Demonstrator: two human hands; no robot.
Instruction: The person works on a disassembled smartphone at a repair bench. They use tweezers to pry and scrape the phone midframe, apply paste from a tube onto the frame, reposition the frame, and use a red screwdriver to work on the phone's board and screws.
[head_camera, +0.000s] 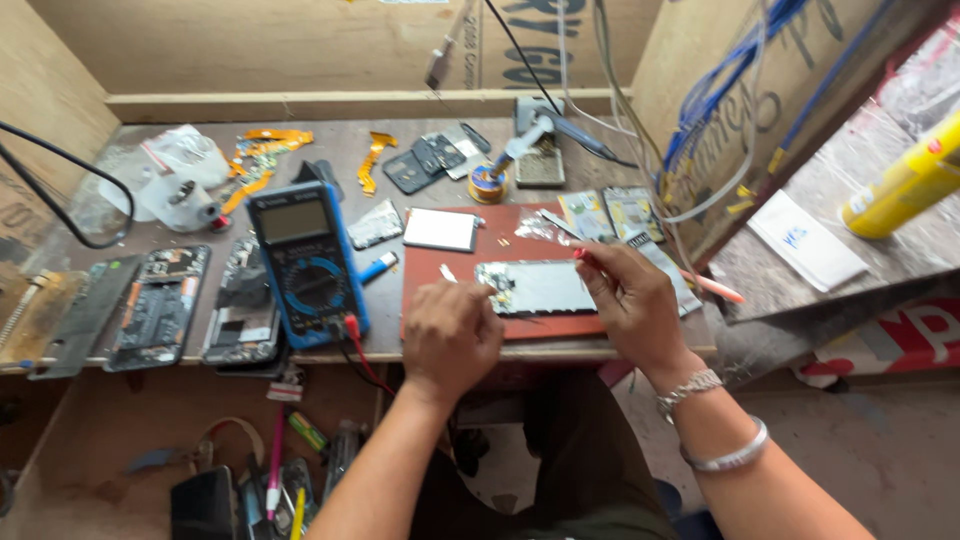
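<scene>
Head view, looking down on a cluttered wooden tabletop (140, 130) inside a plywood booth.

Left hand (452, 335) sits at the front edge of a red work mat (460, 275), fingers curled tight; a small pale tool tip (447, 272) pokes out just above the knuckles, so the grip looks narrow and pinched on it, though the fingers hide the contact. Right hand (632, 300) rests on the right end of an opened phone (535, 287) lying flat on the mat with its circuit side up; the grip is closed narrow on a thin red-tipped tool (581, 254) held between thumb and fingers. Metal bracelets sit on the right wrist. The phone lies between the two hands, touching the right one, just beside the left.

Left of the mat: a blue digital multimeter (305, 262) with red and black leads hanging off the front edge, a blue lighter (378, 267) beside it, then several stripped phone frames (160, 305) in a row. A white rectangular panel (440, 229) lies at the mat's top left corner. Further back: orange flex cables (262, 150), a solder spool (487, 184), a soldering iron on its stand (545, 135). Right side: blue and white cables (720, 100), a yellow spray can (905, 185) on a ledge. Below the tabletop, a shelf with pens and tools (280, 480).
</scene>
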